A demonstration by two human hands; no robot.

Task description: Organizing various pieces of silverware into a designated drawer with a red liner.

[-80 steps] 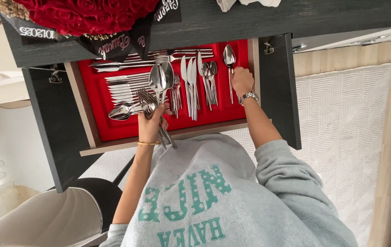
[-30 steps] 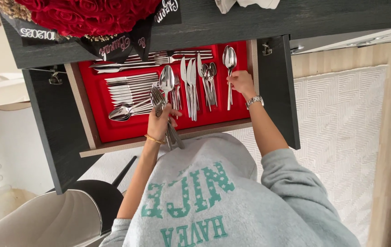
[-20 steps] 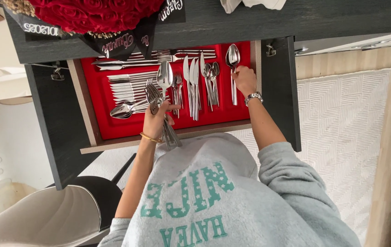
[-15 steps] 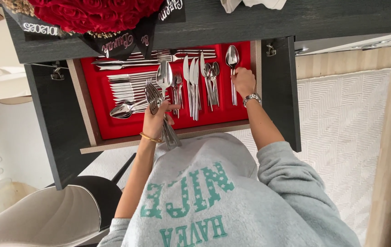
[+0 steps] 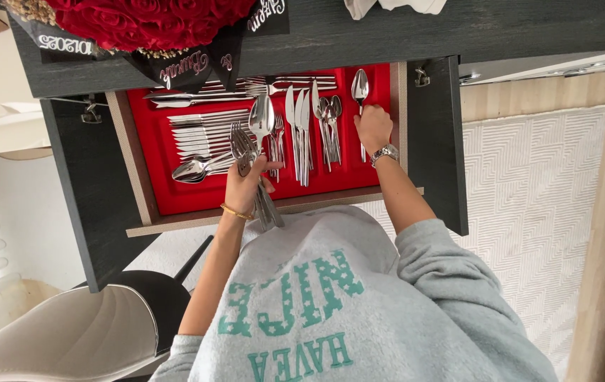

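Left hand (image 5: 246,185) closed on a bundle of shiny steel cutlery (image 5: 251,152), count unclear, over the red-lined drawer (image 5: 168,194). Right hand (image 5: 373,127) on one polished, oval-bowled spoon (image 5: 359,86) in the drawer's end slot; grip unclear.

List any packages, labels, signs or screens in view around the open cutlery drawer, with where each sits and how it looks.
Black paper wrap around the red rose bouquet, on the dark counter above the red-lined drawer: pointed folds with pale script lettering.
Small black label strip at the wrap's left edge: narrow, pale characters.
Grey sweatshirt on the person: large teal block print with small stars.
No packages or screens show.
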